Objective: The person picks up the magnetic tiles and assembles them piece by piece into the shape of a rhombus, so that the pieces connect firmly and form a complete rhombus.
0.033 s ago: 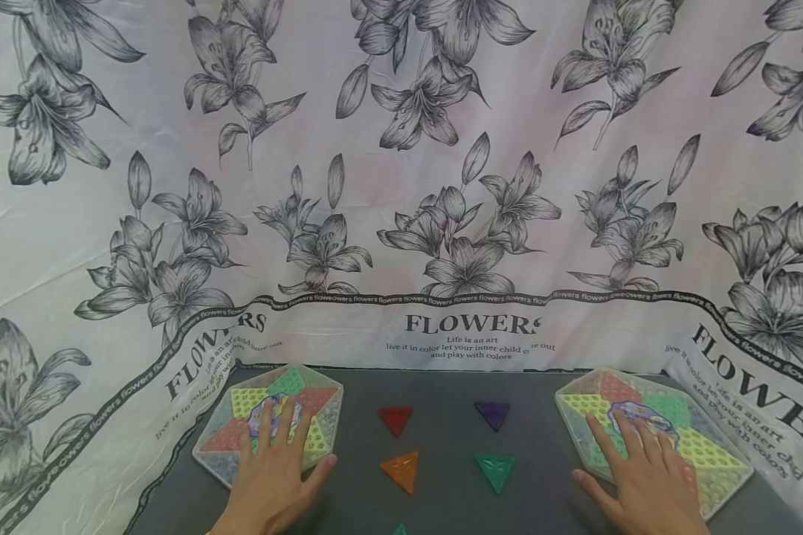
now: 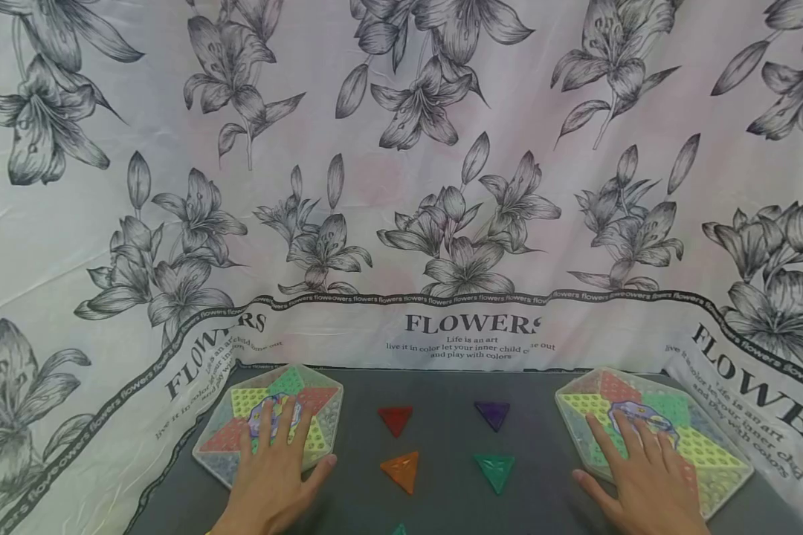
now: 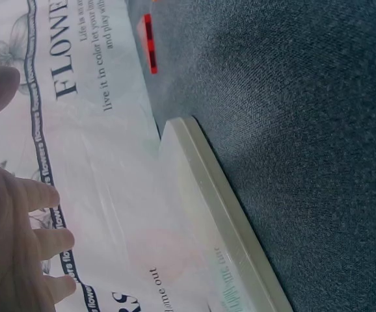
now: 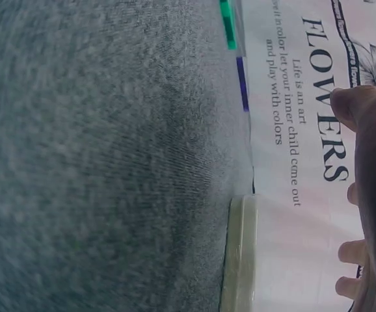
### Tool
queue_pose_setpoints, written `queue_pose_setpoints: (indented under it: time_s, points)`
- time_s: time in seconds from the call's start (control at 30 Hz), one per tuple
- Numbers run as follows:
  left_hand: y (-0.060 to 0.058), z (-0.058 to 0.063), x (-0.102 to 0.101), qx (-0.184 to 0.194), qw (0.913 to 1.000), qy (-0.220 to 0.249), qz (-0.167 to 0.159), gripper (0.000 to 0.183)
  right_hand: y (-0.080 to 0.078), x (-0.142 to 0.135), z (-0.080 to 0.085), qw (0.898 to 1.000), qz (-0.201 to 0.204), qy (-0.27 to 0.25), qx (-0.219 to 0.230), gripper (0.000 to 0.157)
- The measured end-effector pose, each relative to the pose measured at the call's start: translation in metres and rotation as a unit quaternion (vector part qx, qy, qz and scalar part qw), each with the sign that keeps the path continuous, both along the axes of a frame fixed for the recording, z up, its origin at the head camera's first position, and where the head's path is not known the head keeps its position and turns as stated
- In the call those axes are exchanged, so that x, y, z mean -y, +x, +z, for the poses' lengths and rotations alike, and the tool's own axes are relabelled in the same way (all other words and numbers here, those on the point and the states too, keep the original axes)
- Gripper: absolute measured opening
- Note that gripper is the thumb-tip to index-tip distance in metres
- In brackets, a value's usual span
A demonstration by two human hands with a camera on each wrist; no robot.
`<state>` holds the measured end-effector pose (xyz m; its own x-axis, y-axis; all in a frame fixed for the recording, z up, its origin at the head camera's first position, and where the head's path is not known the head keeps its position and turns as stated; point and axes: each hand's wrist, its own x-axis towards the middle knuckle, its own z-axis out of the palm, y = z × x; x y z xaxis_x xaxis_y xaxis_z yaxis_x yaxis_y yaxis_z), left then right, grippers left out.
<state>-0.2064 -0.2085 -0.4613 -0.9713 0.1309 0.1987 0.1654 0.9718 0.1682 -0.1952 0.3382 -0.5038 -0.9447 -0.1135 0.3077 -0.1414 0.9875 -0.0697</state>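
Note:
My left hand (image 2: 271, 472) is held palm down with straight, spread fingers, overlapping a hexagonal Chinese checkers board (image 2: 317, 401) in the head view. The board has coloured triangular fields, a clear rim and a purple-edged label at its centre. On the other side, my right hand (image 2: 649, 479) is likewise spread over a second such board (image 2: 705, 455). Neither hand grips anything. The wrist views show the fingers standing above the pale board edge (image 3: 217, 208) on the left and the similar edge (image 4: 240, 253) on the right.
Between the boards lie small flat triangles: red (image 2: 395, 420), purple (image 2: 493, 414), orange (image 2: 401, 472) and green (image 2: 495, 472). Another green tip (image 2: 400, 530) shows at the bottom edge. The dark grey tabletop (image 2: 442, 446) meets a flower-printed curtain (image 2: 468, 327) at the back and sides.

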Motion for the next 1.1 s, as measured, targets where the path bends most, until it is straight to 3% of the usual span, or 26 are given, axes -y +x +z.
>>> queue_pose_setpoints:
  time_s: [0.23, 0.47, 0.6, 0.73, 0.8, 0.87, 0.97, 1.03, 1.1]
  points:
    - [0.0, 0.0, 0.002, -0.002, 0.9998, 0.016, -0.007, 0.098, -0.001, 0.0, 0.002, 1.0, 0.006, -0.015, 0.002, 0.096]
    - [0.008, 0.0, 0.014, -0.043, 0.9962, 0.057, -0.051, 0.095, 0.006, -0.002, 0.001, 0.994, 0.079, -0.063, -0.032, 0.098]
    - [0.012, 0.001, 0.021, -0.057, 0.9873, 0.11, -0.1, 0.094, 0.015, 0.002, 0.005, 0.982, 0.125, -0.137, -0.035, 0.095]
    - [0.022, 0.004, 0.027, -0.006, 0.9735, 0.188, -0.13, 0.097, 0.028, 0.009, 0.008, 0.973, 0.141, -0.181, -0.026, 0.091]
    - [0.028, 0.005, 0.029, 0.031, 0.9603, 0.238, -0.142, 0.096, 0.035, 0.013, 0.01, 0.969, 0.143, -0.202, -0.011, 0.092]
    - [0.032, 0.006, 0.03, 0.075, 0.9362, 0.303, -0.162, 0.092, 0.039, 0.018, 0.01, 0.961, 0.162, -0.224, -0.011, 0.094]
    - [0.034, 0.004, 0.03, 0.128, 0.8856, 0.395, -0.209, 0.085, 0.039, 0.025, 0.009, 0.937, 0.239, -0.253, -0.02, 0.093]
    - [0.033, 0.002, 0.029, 0.148, 0.8512, 0.439, -0.247, 0.082, 0.036, 0.029, 0.006, 0.916, 0.3, -0.263, -0.034, 0.089]
    - [0.03, -0.002, 0.027, 0.155, 0.8253, 0.457, -0.293, 0.081, 0.033, 0.034, 0.003, 0.893, 0.355, -0.272, -0.044, 0.084]
